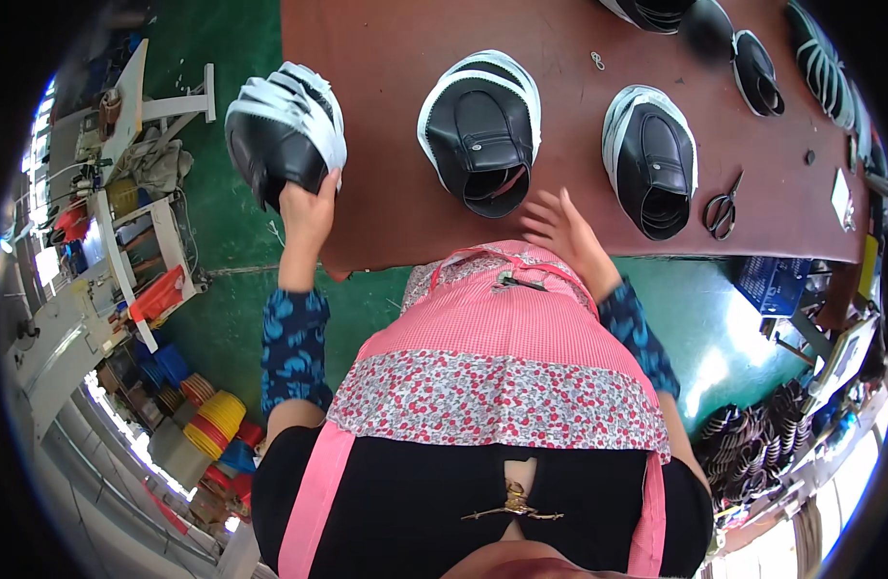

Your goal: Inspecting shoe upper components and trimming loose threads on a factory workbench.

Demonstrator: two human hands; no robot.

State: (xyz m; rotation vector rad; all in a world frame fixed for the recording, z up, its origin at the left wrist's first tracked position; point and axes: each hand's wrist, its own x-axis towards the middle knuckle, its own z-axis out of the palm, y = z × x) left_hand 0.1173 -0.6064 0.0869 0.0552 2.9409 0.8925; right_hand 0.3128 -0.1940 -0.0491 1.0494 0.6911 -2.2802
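My left hand (309, 217) grips a stack of black shoe uppers (285, 130) with white edging, by its near end. That stack is off the table's left edge, over the green floor. My right hand (569, 236), fingers spread and holding nothing, hovers at the table's front edge. Just beyond and to its left lies a second stack of black uppers (478, 121), the top one showing a strap with a small metal piece. Another stack of uppers (651, 154) rests farther right, with black-handled scissors (722, 214) beside it.
The reddish-brown table (367, 193) spans the top of the view. More uppers (755, 72) lie at its far right. A blue crate (774, 285) stands below the right front corner. Yellow round items (212, 425) and a white-framed bench (125, 270) are at left.
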